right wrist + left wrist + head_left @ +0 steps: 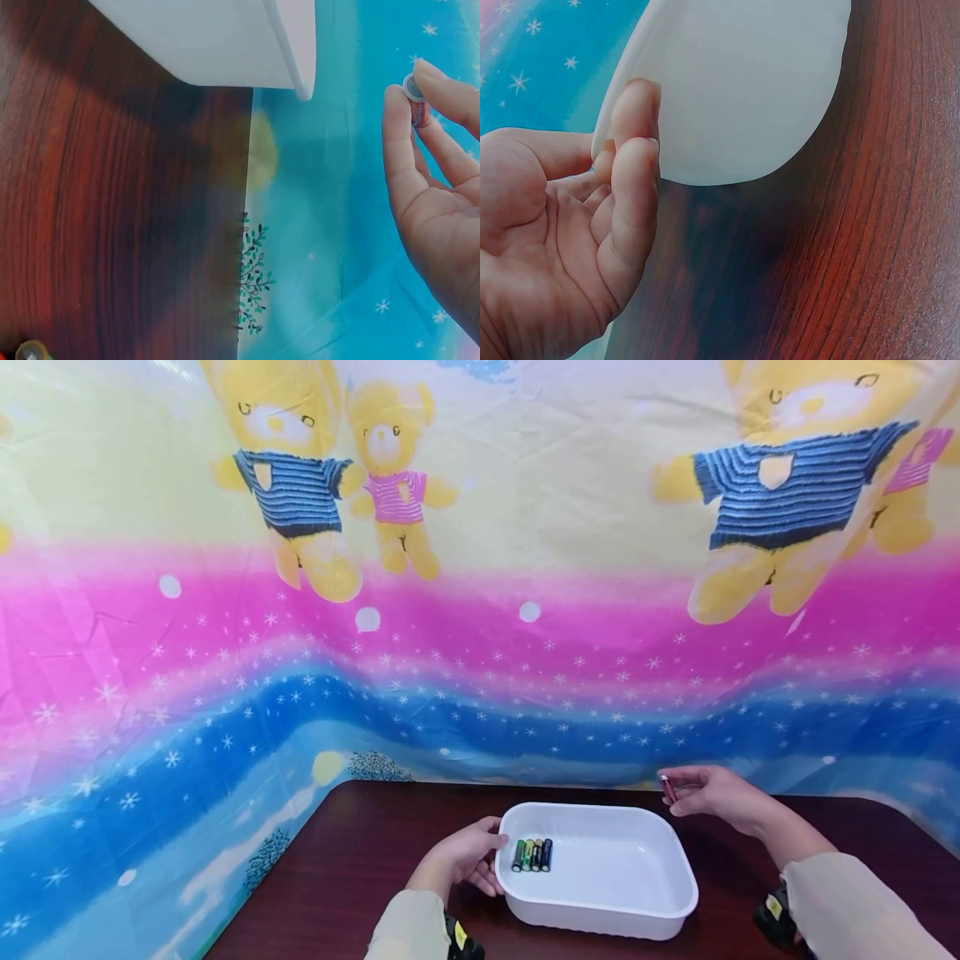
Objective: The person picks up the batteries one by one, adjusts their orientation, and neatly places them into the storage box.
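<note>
A white plastic tray stands on the table, wider than it is deep. My left hand holds its left end, thumb at the rim and fingers against the outer wall; the left wrist view shows this hand pinching the tray wall. Several batteries, green, yellowish and dark, lie side by side inside at that end. Beyond the tray's far right corner, my right hand is raised, pinching a red battery between thumb and fingers. In the right wrist view the battery's silver end shows.
The dark red wooden table ends at a printed cloth backdrop with bears and snowflakes. At the lower left corner of the right wrist view, the end of another battery shows on the table, next to something red.
</note>
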A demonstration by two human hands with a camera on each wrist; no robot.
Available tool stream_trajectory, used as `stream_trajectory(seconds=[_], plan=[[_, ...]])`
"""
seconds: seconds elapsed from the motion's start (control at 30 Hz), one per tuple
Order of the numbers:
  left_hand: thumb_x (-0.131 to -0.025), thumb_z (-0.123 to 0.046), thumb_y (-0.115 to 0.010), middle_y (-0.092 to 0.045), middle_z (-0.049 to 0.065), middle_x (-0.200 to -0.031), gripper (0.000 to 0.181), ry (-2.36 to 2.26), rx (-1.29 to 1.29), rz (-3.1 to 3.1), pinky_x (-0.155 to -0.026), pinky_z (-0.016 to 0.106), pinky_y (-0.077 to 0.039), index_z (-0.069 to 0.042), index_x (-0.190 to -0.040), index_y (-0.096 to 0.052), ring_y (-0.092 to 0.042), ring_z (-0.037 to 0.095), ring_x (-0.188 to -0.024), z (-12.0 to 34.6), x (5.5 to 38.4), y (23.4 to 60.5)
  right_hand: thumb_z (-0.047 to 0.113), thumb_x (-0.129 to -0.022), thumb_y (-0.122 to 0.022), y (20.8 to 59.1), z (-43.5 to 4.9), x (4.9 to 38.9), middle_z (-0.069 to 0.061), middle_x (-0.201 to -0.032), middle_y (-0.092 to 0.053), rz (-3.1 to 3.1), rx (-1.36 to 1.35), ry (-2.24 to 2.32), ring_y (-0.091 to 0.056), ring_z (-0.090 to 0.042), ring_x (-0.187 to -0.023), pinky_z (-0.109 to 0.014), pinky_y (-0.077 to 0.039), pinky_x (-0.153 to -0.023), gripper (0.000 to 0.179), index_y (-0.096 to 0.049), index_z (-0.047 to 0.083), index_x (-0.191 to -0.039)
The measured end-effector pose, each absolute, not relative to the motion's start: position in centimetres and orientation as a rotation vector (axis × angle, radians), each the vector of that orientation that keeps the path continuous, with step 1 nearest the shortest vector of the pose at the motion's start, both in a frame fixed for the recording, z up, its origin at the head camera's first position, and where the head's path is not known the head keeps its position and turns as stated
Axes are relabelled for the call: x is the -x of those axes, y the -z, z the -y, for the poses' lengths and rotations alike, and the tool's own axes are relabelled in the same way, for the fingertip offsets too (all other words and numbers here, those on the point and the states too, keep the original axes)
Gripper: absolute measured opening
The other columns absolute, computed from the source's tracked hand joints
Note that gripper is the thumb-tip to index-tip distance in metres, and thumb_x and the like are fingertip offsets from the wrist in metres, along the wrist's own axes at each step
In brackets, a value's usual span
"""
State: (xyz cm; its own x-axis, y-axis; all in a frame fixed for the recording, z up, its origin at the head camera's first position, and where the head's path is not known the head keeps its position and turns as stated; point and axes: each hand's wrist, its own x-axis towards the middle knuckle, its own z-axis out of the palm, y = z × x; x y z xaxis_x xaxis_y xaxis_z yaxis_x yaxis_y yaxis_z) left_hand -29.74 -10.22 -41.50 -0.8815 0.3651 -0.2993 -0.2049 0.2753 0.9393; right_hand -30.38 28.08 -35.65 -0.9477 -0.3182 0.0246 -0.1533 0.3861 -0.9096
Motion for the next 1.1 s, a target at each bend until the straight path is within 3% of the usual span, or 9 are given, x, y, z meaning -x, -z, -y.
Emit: stream_trajectory(seconds=[0.17, 0.77, 1.1], plan=[[-0.099, -0.020, -0.043, -0.061, 0.026, -0.086, 0.043, -1.644, -0.139, -2.086, -0.047, 0.036, -0.055, -0.009, -0.139, -0.031, -0.061, 0.024, -0.049, 10.2, 29.7, 41.5, 0.010, -0.075, -0.075, 35.6, -27.6, 30.6, -0.023, -0.117, -0.056, -2.482, 0.403, 1.606, -0.056, -0.036, -0.105, -0.042, -0.052, -0.084, 0.071, -0.039, -0.012, -0.133], [-0.099, -0.021, -0.044, -0.061, 0.027, -0.085, 0.043, -1.633, -0.120, -2.085, -0.047, 0.036, -0.055, -0.010, -0.138, -0.032, -0.061, 0.024, -0.049, 10.2, 29.9, 41.6, 0.010, -0.077, -0.074, 35.2, -25.8, 32.0, -0.018, -0.113, -0.058, -2.461, 0.396, 1.597, -0.058, -0.027, -0.102, -0.044, -0.050, -0.087, 0.072, -0.036, -0.007, -0.137], [-0.098, -0.022, -0.044, -0.060, 0.025, -0.085, 0.044, -1.638, -0.123, -2.088, -0.047, 0.035, -0.055, -0.010, -0.139, -0.031, -0.061, 0.024, -0.049, 10.2, 30.0, 41.6, 0.011, -0.077, -0.074, 35.0, -24.5, 32.8, -0.017, -0.114, -0.058, -2.469, 0.351, 1.606, -0.057, -0.029, -0.104, -0.044, -0.050, -0.087, 0.073, -0.038, -0.004, -0.138]])
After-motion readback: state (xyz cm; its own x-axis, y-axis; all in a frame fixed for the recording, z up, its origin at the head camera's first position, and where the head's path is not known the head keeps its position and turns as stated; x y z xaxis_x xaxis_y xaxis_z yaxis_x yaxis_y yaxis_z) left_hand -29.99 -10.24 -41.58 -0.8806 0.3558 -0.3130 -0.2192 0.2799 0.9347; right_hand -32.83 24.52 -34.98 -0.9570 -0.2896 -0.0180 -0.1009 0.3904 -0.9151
